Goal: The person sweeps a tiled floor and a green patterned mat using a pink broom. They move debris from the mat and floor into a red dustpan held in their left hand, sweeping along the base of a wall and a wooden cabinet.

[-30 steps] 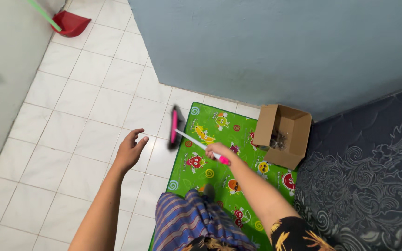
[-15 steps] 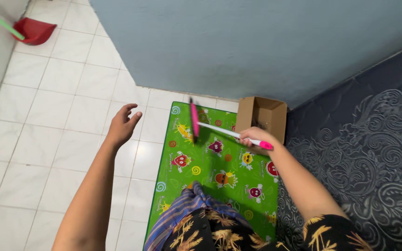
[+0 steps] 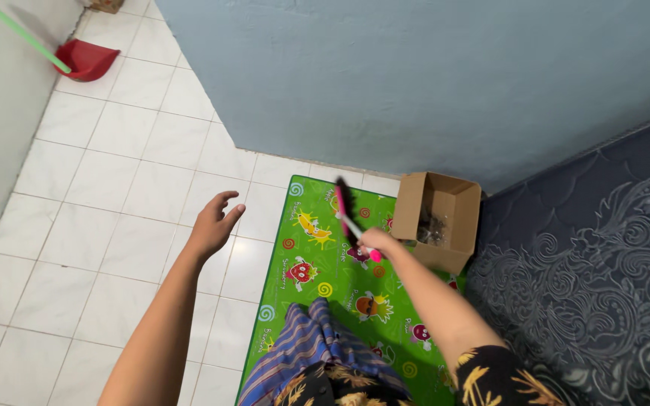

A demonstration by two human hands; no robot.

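Gripping a pink-handled brush (image 3: 346,209), our right hand (image 3: 374,239) hovers over the green play mat (image 3: 332,286). Our left hand (image 3: 212,224) hangs open above the floor tiles (image 3: 107,195).

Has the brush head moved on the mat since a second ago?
Yes. The brush head went from the green mat's left edge toward the cardboard box.

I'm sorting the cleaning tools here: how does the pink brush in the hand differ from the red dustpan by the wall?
The pink brush is gripped in the right hand and raised over the green mat; the red dustpan rests untouched on the white tile floor. The brush has a short white handle with a pink end; the dustpan has a long green one. The brush is slim, the dustpan a broad scoop. Both are handled plastic cleaning tools.
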